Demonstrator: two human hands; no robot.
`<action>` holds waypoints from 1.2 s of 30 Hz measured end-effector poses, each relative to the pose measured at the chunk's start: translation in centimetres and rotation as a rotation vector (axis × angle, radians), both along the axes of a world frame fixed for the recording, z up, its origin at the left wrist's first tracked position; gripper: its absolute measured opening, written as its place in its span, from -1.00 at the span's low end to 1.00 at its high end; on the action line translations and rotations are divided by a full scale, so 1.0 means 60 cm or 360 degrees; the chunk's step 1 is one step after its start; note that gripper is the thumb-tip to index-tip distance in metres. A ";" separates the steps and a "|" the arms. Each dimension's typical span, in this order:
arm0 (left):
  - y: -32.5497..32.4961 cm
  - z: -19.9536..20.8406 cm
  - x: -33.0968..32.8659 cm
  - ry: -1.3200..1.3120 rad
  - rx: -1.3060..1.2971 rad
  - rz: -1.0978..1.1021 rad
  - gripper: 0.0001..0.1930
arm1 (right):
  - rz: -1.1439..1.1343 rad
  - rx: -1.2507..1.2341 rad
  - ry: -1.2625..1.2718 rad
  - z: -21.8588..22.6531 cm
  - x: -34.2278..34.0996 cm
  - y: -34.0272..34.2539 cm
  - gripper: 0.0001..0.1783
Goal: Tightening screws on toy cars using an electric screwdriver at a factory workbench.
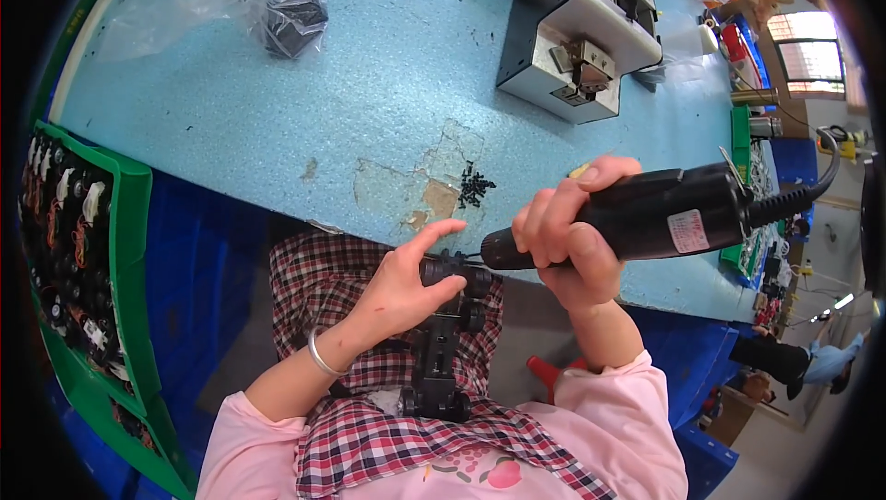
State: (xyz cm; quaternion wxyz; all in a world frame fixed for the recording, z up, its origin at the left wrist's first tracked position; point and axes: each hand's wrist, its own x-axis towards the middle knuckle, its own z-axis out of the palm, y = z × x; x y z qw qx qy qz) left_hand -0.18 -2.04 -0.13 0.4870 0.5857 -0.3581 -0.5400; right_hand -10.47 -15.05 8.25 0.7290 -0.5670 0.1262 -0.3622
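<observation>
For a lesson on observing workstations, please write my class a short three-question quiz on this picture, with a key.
1. Which hand grips the corded black power tool?
2. True or false: the silver bangle is on the right wrist.
3. Choose one: the pile of small black pieces lies on
(a) the checked cloth
(b) the blue tabletop
(c) the machine

Key:
1. The right hand; the left hand touches the wheeled black chassis.
2. False; it is on the left wrist.
3. (b)
</observation>
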 end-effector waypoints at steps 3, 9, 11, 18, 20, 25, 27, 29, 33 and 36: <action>0.006 0.013 0.004 0.0050 0.0093 -0.0017 -0.45 | -0.0106 -0.0251 -0.0071 0.037 0.001 -0.029 -0.63; 0.013 -0.011 -0.002 0.0085 0.0080 0.0003 -0.47 | -0.0691 -0.0666 -0.0594 0.172 0.013 -0.196 -0.83; 0.013 -0.010 -0.002 0.0068 0.0020 0.0015 -0.48 | -0.0790 -0.0621 -0.0639 0.174 0.031 -0.265 -0.84; 0.006 0.002 0.003 0.0178 0.0122 0.0030 -0.51 | -0.0807 -0.0494 -0.0554 0.178 0.043 -0.208 -0.81; 0.003 -0.005 0.004 0.0225 0.0112 0.0083 -0.51 | -0.0771 -0.0783 -0.0219 0.143 0.059 -0.219 -0.85; 0.003 -0.003 -0.001 0.0149 0.0062 0.0045 -0.50 | -0.0796 -0.0609 -0.0040 0.087 0.055 -0.225 -0.74; 0.004 -0.003 0.000 0.0040 -0.0015 0.0043 -0.50 | -0.0798 -0.0514 -0.0054 0.079 0.057 -0.229 -0.72; 0.007 -0.001 -0.001 0.0052 0.0014 0.0048 -0.50 | -0.0775 -0.0502 -0.0031 0.078 0.060 -0.226 -0.71; 0.003 -0.004 0.002 0.0151 0.0073 0.0051 -0.51 | -0.0682 -0.0361 0.0048 0.080 0.058 -0.213 -0.72; -0.002 0.005 0.003 0.0203 0.0112 0.0044 -0.51 | -0.0564 -0.0174 0.0029 0.074 0.038 -0.185 -0.71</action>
